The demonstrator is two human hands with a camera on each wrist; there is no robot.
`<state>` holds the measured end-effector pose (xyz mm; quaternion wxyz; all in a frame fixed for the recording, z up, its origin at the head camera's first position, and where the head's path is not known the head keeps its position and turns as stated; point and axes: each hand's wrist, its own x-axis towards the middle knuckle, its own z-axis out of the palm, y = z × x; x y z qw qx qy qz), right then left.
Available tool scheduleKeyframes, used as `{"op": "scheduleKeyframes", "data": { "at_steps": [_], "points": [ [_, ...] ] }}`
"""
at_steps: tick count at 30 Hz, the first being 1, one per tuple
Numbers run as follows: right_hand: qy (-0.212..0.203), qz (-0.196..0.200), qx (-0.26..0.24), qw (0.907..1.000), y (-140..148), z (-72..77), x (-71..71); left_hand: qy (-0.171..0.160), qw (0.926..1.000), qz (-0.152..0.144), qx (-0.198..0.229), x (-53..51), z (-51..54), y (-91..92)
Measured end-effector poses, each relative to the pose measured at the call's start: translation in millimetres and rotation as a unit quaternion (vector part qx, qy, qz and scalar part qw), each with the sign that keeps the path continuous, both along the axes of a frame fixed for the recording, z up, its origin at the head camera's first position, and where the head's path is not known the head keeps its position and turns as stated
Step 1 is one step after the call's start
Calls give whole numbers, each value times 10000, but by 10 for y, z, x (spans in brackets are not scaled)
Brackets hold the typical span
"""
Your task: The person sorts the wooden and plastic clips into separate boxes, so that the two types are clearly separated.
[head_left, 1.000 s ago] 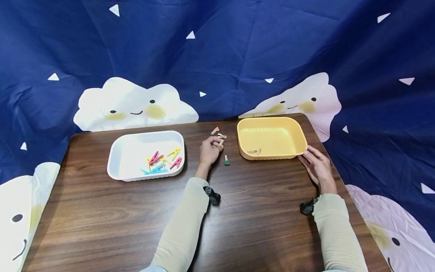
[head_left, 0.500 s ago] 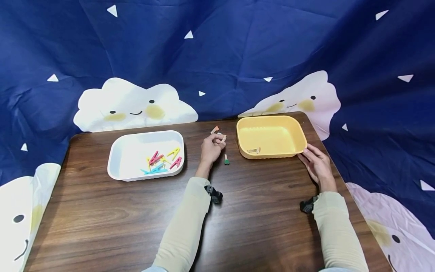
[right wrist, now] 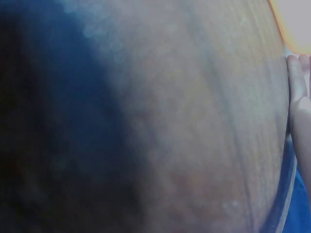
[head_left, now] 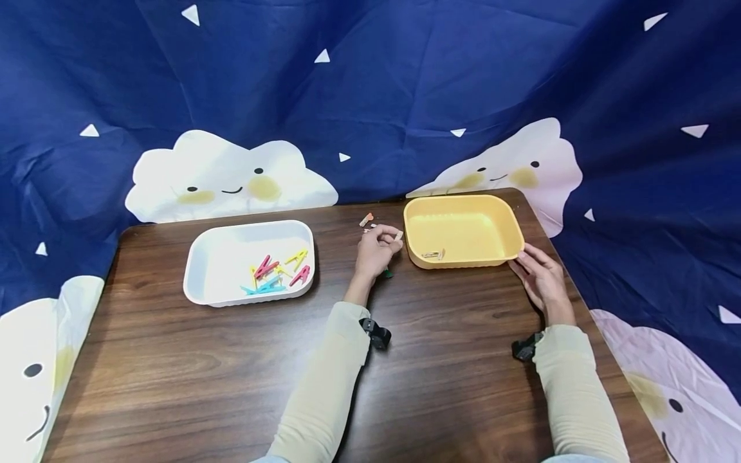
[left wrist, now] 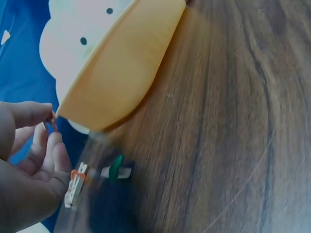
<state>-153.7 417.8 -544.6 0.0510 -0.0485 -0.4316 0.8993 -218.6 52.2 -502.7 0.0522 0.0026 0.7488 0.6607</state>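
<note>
My left hand pinches a small wooden clothespin between thumb and fingertips, just left of the yellow basket. In the left wrist view only a reddish bit of that clothespin shows at the fingertips. On the table beneath lie a clothespin with an orange shape and one with a green shape. The head view shows the green one partly covered by the hand. My right hand touches the basket's near right corner with its fingers fairly straight. Inside the basket are small wooden clothespins.
A white basket at the left holds several plastic clothespins in red, yellow and blue. Both baskets stand on a brown wooden table. Behind hangs a dark blue cloth with clouds. The right wrist view is mostly blurred.
My left hand has lifted a clothespin from the small group and moved right, toward the yellow basket. The right hand keeps its place at the basket corner.
</note>
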Motion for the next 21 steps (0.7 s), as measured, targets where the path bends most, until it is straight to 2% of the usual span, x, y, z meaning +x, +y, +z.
{"op": "scheduleKeyframes", "data": {
  "at_steps": [6, 21],
  "points": [
    [74, -4, 35, 10000, -9, 3, -3, 56, 9997, -102, 211, 25, 33, 100],
    [7, -17, 106, 9999, -6, 14, 15, 196, 9994, -227, 171, 12, 111, 274]
  ]
}}
